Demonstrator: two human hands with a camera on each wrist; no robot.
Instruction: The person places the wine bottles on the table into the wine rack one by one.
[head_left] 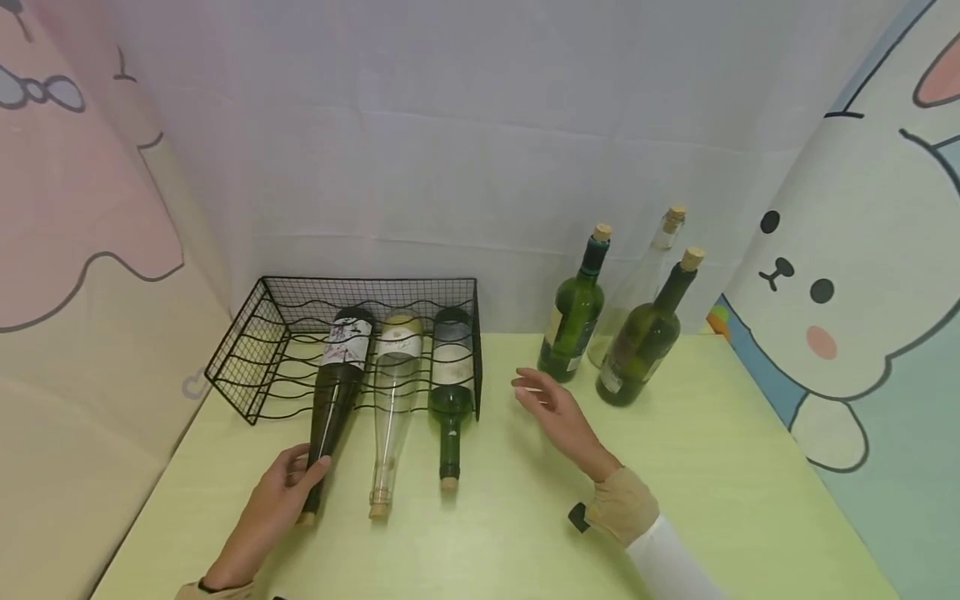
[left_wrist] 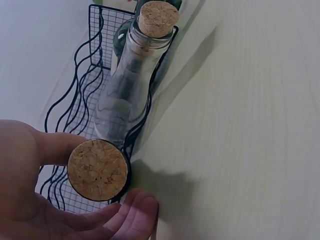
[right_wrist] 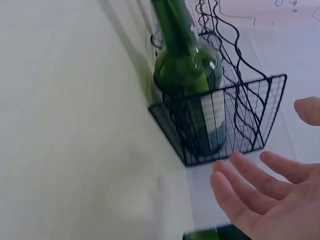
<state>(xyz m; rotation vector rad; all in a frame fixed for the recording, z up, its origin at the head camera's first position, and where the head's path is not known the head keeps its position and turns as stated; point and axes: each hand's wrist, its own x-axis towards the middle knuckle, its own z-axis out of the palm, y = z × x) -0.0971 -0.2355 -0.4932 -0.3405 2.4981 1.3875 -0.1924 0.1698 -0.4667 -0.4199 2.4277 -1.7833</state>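
Dark bottle (head_left: 330, 417) lies in the wire rack (head_left: 367, 278), neck jutting from its front; we see the left hand (head_left: 272, 493) curled round that neck. Right hand (head_left: 558, 423), right of the rack, fingers apart, holds nothing. We judge glass: stiff, slick, breakable; neck best hold. Contents, hence weight, unclear.

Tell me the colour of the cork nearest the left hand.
The cork is light brown with darker flecks, best seen in the left wrist view.
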